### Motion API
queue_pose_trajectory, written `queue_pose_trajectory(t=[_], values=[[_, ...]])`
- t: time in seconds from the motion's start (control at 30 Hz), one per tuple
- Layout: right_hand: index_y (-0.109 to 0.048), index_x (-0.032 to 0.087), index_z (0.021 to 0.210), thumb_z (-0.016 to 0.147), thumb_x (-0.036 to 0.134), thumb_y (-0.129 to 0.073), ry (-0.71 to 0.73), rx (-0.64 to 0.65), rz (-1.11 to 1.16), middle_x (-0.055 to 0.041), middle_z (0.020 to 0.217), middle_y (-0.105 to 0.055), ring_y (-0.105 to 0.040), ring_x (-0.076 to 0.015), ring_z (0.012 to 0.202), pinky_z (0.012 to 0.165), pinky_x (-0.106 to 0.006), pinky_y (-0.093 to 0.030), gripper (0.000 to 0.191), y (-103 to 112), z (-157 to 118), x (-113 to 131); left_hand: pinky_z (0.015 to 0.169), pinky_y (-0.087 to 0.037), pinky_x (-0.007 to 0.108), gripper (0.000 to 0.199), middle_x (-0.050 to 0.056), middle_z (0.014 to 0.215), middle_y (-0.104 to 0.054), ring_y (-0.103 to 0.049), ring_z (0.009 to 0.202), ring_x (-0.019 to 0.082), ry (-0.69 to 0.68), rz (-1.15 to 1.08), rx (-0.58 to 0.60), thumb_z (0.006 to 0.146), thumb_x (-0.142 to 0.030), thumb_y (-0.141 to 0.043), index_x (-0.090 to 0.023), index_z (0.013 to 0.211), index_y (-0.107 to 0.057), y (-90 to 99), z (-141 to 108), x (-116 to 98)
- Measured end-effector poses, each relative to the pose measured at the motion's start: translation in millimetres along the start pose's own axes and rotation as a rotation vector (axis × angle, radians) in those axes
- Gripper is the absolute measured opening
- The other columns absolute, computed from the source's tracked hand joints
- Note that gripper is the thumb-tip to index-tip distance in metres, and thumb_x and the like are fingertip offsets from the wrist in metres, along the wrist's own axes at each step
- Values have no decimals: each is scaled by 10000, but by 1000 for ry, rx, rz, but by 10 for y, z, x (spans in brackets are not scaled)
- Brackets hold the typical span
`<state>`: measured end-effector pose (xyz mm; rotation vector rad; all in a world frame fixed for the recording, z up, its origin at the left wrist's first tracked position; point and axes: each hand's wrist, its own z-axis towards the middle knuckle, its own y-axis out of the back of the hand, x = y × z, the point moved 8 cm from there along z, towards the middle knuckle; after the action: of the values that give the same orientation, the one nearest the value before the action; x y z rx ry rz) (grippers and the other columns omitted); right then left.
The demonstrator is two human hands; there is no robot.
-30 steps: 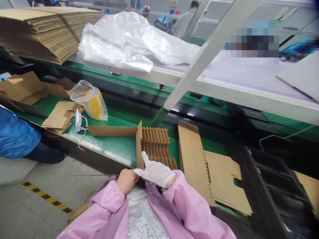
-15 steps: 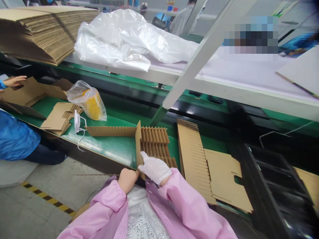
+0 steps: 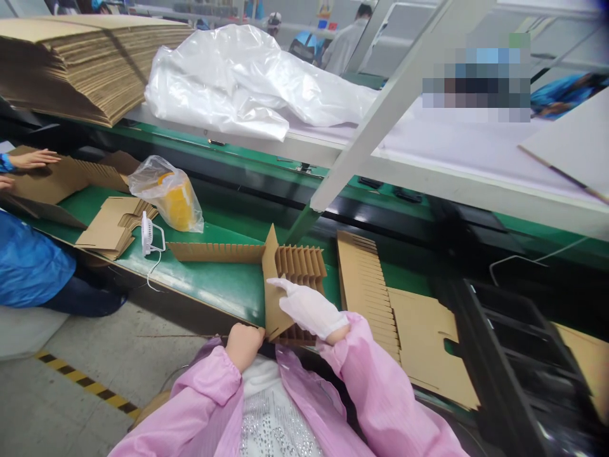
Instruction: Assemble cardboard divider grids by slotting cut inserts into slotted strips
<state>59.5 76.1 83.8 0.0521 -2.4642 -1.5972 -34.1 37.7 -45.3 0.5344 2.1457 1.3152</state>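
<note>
A cardboard divider [image 3: 272,292] stands on the green bench in front of me, its tall panel leaning beside rows of slotted strips. My left hand [image 3: 244,346], bare, is closed at the panel's near lower corner. My right hand [image 3: 309,308], in a white glove, reaches over the strips and grips the panel from the right, one finger stretched along it; the undersides of its fingers are hidden. A long slotted cardboard strip [image 3: 216,252] runs left from the panel's far end. To the right lie a stack of slotted strips [image 3: 366,285] and flat cardboard sheets [image 3: 423,336].
A small white fan [image 3: 148,235], folded cardboard pieces [image 3: 105,225] and a bag of yellow tape rolls [image 3: 178,203] sit leftward. A co-worker's hand [image 3: 35,158] touches an open box [image 3: 47,181]. A white slanted post [image 3: 361,139] rises ahead; black trays [image 3: 518,343] stand right.
My right hand has moved up and right along the panel, whose near end now shows wider and more tilted. My left hand has stayed at the near corner.
</note>
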Motion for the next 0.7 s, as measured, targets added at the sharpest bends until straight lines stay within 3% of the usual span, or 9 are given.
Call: queue_pose_trajectory(t=[0.07, 0.2, 0.4, 0.57, 0.7], values=[[-415, 119, 1402, 786, 91, -371, -27, 66, 78, -98, 959, -713, -663, -147, 799, 762, -214, -438, 619, 11, 10, -18, 684, -454, 332, 239, 131, 789, -714, -688, 779, 251, 0, -4, -10, 919, -216, -445, -153, 899, -675, 14, -4, 1], [-495, 154, 1328, 802, 113, -358, -94, 88, 132, -107, 1044, -688, -647, -187, 945, 792, -248, -425, 545, -56, 9, 17, 688, -465, 338, 247, 131, 781, -714, -691, 780, 253, 1, -11, -21, 924, -218, -441, -150, 899, -678, 46, -17, -2], [-525, 194, 1232, 882, 169, -327, -127, 131, 35, -104, 969, -693, -667, -211, 899, 705, -262, -432, 402, -413, 47, 106, 688, -463, 347, 252, 131, 780, -711, -687, 769, 259, -2, -14, -22, 923, -212, -431, -149, 886, -673, 55, -20, -4], [-217, 160, 1473, 943, 421, -326, -357, -33, -58, -119, 838, -694, -690, -233, 765, 630, -280, -464, 601, -351, 48, 39, 679, -463, 343, 254, 131, 780, -709, -687, 761, 257, -18, 12, -10, 927, -221, -429, -146, 893, -669, 20, -2, -10], [-215, 109, 1468, 950, 293, -308, -377, -38, -46, -158, 934, -691, -697, -233, 803, 670, -298, -496, 558, -350, 92, -7, 680, -464, 340, 248, 128, 759, -704, -687, 758, 250, -8, -6, -16, 922, -211, -437, -147, 873, -672, 8, 9, -5]])
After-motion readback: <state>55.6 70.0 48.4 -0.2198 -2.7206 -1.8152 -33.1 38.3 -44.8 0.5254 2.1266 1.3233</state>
